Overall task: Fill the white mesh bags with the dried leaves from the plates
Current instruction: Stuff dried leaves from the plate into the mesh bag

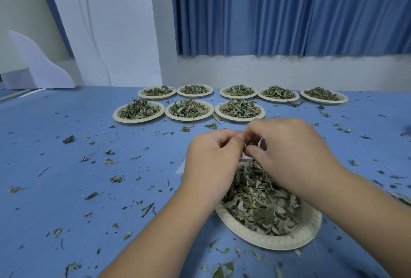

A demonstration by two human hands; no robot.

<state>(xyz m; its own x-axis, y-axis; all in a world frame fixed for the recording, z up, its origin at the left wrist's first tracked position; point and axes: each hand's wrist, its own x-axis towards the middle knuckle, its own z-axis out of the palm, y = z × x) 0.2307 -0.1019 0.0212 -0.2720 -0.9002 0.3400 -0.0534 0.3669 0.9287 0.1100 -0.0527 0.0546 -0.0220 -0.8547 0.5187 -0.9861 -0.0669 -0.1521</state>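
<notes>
A paper plate [307, 231] heaped with dried leaves [258, 202] sits on the blue table right in front of me. Both hands hover over its far edge. My left hand [211, 157] has its fingers curled and grips the white mesh bag [245, 156], of which only small white scraps show between and under the hands. My right hand [289, 151] pinches dried leaves at the bag's mouth, thumb against curled fingertips. Most of the bag is hidden behind my hands.
Several more plates of dried leaves stand in two rows at the back, such as the plate [139, 112] on the left and the plate [323, 95] on the right. Leaf crumbs litter the blue tabletop [66, 188]. A white wall and blue curtain rise behind.
</notes>
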